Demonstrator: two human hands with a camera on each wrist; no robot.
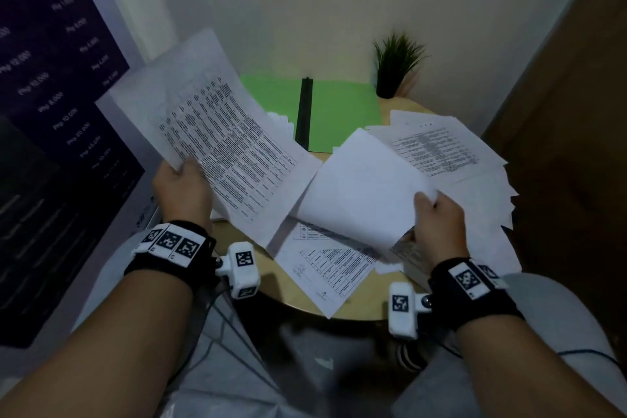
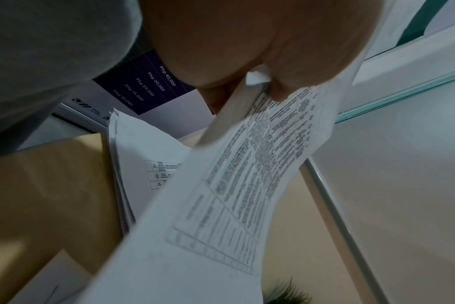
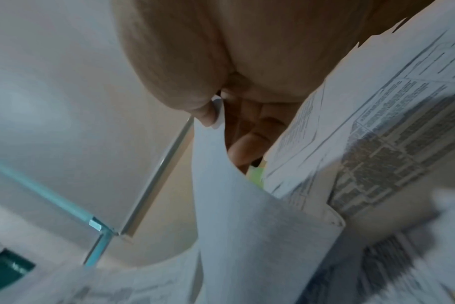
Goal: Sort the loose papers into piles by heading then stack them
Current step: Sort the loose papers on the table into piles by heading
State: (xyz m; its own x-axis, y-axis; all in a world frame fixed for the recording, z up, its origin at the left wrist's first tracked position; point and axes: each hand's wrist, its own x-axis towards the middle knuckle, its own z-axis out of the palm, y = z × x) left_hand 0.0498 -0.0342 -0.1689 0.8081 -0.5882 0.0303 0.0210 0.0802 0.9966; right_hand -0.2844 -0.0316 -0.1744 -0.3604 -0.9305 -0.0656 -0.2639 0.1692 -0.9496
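Note:
My left hand (image 1: 179,187) pinches a printed sheet with a table (image 1: 224,142) by its near corner and holds it up over the table's left side; the left wrist view shows that sheet (image 2: 221,195) running away from my fingers. My right hand (image 1: 437,214) pinches the edge of a curled sheet, blank side up (image 1: 363,193), lifted off the papers below; in the right wrist view my thumb presses on that sheet (image 3: 247,216). A spread pile of printed papers (image 1: 451,153) lies at the right. A single printed sheet (image 1: 329,268) lies flat near the front edge.
The round wooden table (image 1: 359,309) is small. An open green folder with a black spine (image 1: 339,112) lies at the back, and a potted plant (image 1: 395,68) stands behind it. A dark poster (image 1: 51,112) hangs at the left. A brown wall is at the right.

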